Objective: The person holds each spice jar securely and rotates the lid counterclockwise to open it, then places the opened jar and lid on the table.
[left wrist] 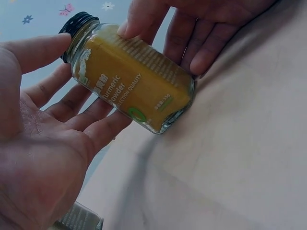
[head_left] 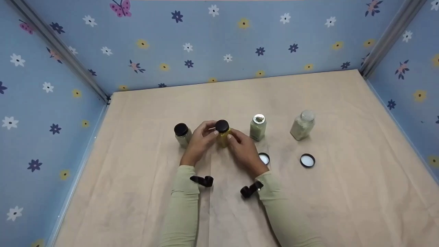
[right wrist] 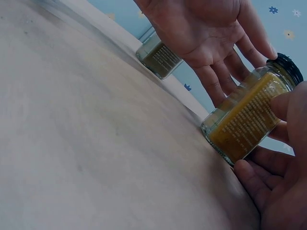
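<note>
Between both hands is a glass jar of yellow turmeric powder (left wrist: 129,79) with its black lid (head_left: 222,126) on. The left hand (head_left: 200,142) has its thumb against the lid and its fingers behind the neck and body. From the other side, the right hand (head_left: 244,149) grips the jar's body, thumb on the glass and fingers behind. In the right wrist view the turmeric jar (right wrist: 247,117) leans, its base close to the table; whether it touches is hard to tell. A black-lidded jar (head_left: 182,134) stands beside the left hand.
Right of the hands stand a lidless jar with a silvery mouth (head_left: 258,127) and a jar with a pale top (head_left: 303,126). Two black lids lie white side up: one lid (head_left: 264,158) partly behind the right wrist, another lid (head_left: 307,160) farther right. Patterned walls (head_left: 205,41) enclose the table.
</note>
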The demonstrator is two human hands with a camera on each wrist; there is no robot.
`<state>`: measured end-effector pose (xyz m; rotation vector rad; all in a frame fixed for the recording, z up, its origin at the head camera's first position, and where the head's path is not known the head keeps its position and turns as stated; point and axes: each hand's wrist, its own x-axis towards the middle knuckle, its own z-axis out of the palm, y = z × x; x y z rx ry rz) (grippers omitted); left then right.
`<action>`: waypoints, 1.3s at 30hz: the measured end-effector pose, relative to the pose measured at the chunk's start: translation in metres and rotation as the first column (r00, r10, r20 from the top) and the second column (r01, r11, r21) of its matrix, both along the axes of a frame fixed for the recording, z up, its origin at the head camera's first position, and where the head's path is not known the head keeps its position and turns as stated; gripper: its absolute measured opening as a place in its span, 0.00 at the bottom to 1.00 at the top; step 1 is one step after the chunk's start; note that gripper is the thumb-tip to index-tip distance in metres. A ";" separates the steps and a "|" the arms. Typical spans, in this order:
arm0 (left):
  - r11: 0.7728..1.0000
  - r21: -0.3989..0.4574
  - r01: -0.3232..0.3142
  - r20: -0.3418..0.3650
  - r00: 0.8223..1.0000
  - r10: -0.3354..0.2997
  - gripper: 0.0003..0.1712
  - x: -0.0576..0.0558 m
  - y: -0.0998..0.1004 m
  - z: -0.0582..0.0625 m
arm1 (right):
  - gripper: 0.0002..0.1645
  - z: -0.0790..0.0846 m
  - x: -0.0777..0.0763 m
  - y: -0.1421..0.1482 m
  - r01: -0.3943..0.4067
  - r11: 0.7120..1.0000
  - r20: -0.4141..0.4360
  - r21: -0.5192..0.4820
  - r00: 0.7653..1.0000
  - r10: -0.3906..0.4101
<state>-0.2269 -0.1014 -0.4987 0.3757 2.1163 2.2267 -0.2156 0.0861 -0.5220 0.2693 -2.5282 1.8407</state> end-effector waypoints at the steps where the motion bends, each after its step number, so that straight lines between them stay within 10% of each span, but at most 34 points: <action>1: 1.000 0.009 -0.012 0.009 1.000 0.012 0.20 0.000 0.000 0.000 | 0.25 0.000 0.000 0.000 0.001 1.000 0.003 0.002 1.000 -0.001; 10: 0.992 0.094 -0.088 0.110 0.991 0.077 0.15 0.002 0.003 -0.001 | 0.25 -0.001 -0.001 -0.002 0.002 1.000 0.021 0.010 1.000 -0.003; 23: 0.999 -0.035 0.009 -0.023 1.000 -0.010 0.28 0.001 -0.003 -0.004 | 0.24 0.000 -0.001 -0.002 0.004 1.000 -0.007 0.001 1.000 -0.004; 39: 0.992 -0.109 0.057 -0.013 0.998 -0.059 0.32 0.015 0.007 0.031 | 0.25 0.000 -0.002 0.000 0.010 1.000 0.007 0.017 1.000 -0.010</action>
